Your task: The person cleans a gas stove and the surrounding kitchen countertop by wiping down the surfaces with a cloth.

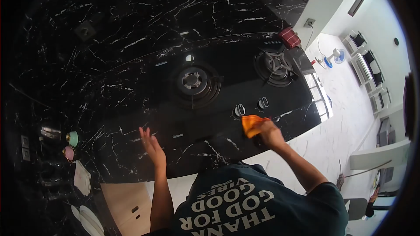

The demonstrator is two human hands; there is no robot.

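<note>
My right hand (271,134) is closed on an orange cloth (251,126), which lies against the front of the black glass gas hob (223,98). Just beyond the cloth are two control knobs, the left knob (239,111) and the right knob (262,103). My left hand (153,148) has its fingers spread and holds nothing; it is over the front left of the worktop, left of the maker's label. A round burner (192,81) is on the hob's left side. On the right, another burner carries a metal pan support (277,62).
A dark red checked cloth item (289,38) stands at the hob's far right corner, near a wall socket (309,22). At left are a metal pot (51,131), a green bowl (72,138), a pink bowl (68,153), a pale cloth (82,178) and plates (89,220).
</note>
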